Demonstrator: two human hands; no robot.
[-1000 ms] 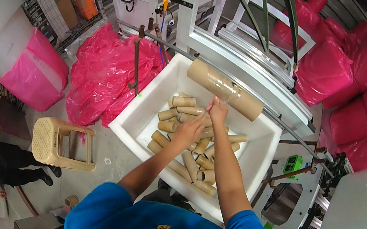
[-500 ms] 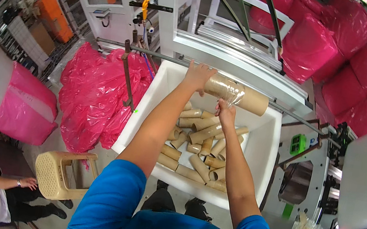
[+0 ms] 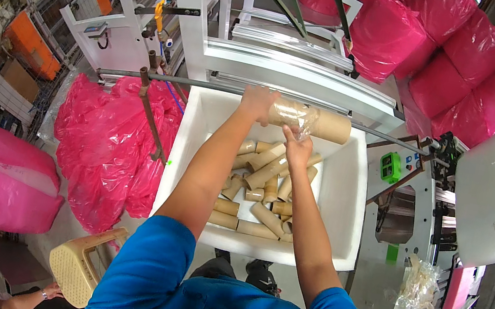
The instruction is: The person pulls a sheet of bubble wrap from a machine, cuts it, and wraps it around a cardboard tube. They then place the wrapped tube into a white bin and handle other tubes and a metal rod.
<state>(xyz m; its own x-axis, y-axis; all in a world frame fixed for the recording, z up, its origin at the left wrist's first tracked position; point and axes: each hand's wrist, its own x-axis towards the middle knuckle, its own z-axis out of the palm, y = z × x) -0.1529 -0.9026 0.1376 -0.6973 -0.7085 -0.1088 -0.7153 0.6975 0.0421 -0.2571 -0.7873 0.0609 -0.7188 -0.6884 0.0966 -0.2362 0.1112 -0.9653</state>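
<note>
Head view, looking down over my two forearms into a big white bin [image 3: 344, 203]. My left hand [image 3: 258, 102] is wrapped around the left end of a large cardboard tube [image 3: 321, 122], fingers closed over it. That tube lies roughly level across the far rim of the bin, just under a grey metal rod [image 3: 194, 84] that runs along the white machine frame [image 3: 288, 69]. My right hand [image 3: 295, 149] is below the tube's middle, fingers pinched on a loose flap of clear plastic film [image 3: 298, 122] that clings to the tube. I cannot tell how tightly the film is gripped.

Bin floor holds a heap of short cardboard cores [image 3: 261, 189], lying at all angles, touching one another, mostly toward the left and near side.

Left of the bin: a crumpled pile of pink plastic sheeting [image 3: 105, 144] on the floor, a thin pole [image 3: 152, 119] leaning over it. Further left, a fat white roll with a pink film end [image 3: 14, 181]. A tan plastic stool [image 3: 82, 264] sits near my left shoulder, another person's hand [image 3: 51, 292] by it at the lower edge.

Upper right: stacked pink bags [image 3: 459, 65]. Right of the bin, a small green control box [image 3: 391, 167] on the machine side, and a white roll [image 3: 492, 195] beyond it.
</note>
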